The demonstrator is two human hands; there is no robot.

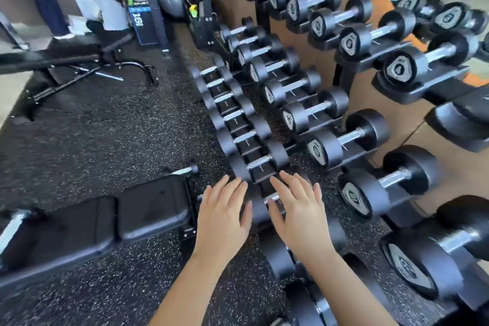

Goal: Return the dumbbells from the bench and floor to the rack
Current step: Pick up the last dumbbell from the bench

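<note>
Hands: left hand (225, 216) and right hand (299, 213) both flat, fingers spread, palms down, holding nothing; side by side over the near end of the rack's lowest tier
Rack: three-tier dumbbell rack (412, 88); dumbbells seated on all tiers; empty cradles at the near end of the top tier
Dumbbell below hands: black dumbbell (260, 213) on the lowest tier, chrome handle showing between the hands; contact with it cannot be told
Bench: flat black bench (105, 222) left of rack, nothing on its pad
Floor: speckled rubber floor (119, 135) between bench and rack; second bench (63, 58) farther back, left of rack
</note>
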